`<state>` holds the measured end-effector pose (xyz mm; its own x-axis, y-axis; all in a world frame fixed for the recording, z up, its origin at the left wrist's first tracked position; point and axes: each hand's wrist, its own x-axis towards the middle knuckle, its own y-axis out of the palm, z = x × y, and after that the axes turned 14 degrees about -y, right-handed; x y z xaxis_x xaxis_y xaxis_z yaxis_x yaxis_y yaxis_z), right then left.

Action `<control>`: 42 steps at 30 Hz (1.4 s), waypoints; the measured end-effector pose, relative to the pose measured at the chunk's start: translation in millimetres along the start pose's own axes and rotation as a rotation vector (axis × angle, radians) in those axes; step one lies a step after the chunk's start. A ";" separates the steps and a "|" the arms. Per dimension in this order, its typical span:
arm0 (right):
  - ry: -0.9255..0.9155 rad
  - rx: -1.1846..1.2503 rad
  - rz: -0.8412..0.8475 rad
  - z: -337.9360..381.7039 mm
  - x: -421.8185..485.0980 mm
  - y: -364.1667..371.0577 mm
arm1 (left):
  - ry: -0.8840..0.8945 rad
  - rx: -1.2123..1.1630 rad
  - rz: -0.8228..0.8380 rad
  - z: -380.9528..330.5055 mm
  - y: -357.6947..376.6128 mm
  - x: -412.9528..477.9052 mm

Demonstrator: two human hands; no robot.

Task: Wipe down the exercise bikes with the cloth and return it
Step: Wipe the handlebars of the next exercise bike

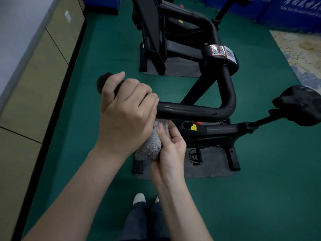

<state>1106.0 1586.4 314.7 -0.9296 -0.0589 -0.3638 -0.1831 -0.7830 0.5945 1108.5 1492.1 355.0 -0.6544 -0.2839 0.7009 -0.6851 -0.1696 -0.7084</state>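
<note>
A black exercise bike stands in front of me, its curved handlebar [191,111] running across the middle of the view. My left hand [125,112] grips the left end of that handlebar from above. Just below the bar, my right hand [168,146] holds a bunched grey fluffy cloth [151,145], with the thumb pressed onto it. The cloth lies partly hidden behind my left hand. The bike's black saddle [300,105] is at the right, and a QR-code sticker [218,50] sits on the stem.
A second black exercise bike [156,32] stands farther back. Both bikes rest on grey mats [208,167] over green floor. Beige cabinets [34,75] line the left side. A patterned rug [302,53] lies at the right. My shoes [139,198] show at the bottom.
</note>
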 end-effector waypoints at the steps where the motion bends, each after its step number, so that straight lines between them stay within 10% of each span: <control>1: 0.008 0.000 0.007 0.9 0.0 0.7 | -0.004 -0.001 -0.002 -0.2 0.0 0.3; 28: -0.126 -0.014 -0.201 48.2 20.2 -33.2 | -0.052 -0.177 0.224 -48.3 7.0 -6.0; 42: -1.113 -0.667 -0.344 79.3 37.9 -56.4 | -0.060 -0.191 0.219 -45.5 8.6 -9.9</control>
<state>1055.8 1677.5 324.2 -0.6903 0.4825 0.5392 -0.5652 -0.8248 0.0145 1094.6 1536.4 345.8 -0.7773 -0.3503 0.5227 -0.5810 0.0808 -0.8099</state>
